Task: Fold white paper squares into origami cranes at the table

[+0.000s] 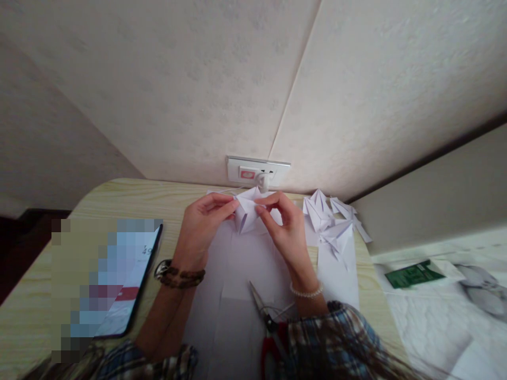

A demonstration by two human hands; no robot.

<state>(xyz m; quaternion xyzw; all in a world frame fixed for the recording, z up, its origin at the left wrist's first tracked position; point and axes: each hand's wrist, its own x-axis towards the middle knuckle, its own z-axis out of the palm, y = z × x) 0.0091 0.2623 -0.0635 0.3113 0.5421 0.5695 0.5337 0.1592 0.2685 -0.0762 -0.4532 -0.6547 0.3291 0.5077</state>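
Note:
A partly folded piece of white paper (246, 210) is held up between both hands above the wooden table (103, 203). My left hand (204, 224) pinches its left side with fingers closed. Its right edge is pinched by my right hand (285, 228), thumb and fingers pressed together. Flat white sheets (237, 274) lie on the table under the hands.
Several finished folded paper pieces (330, 224) lie at the right. Red-handled scissors (266, 322) rest near my right forearm. A tablet (130, 285) lies at the left. A wall socket (257, 171) with a plug sits behind the paper. A green packet (414, 273) lies on the bed beside the table.

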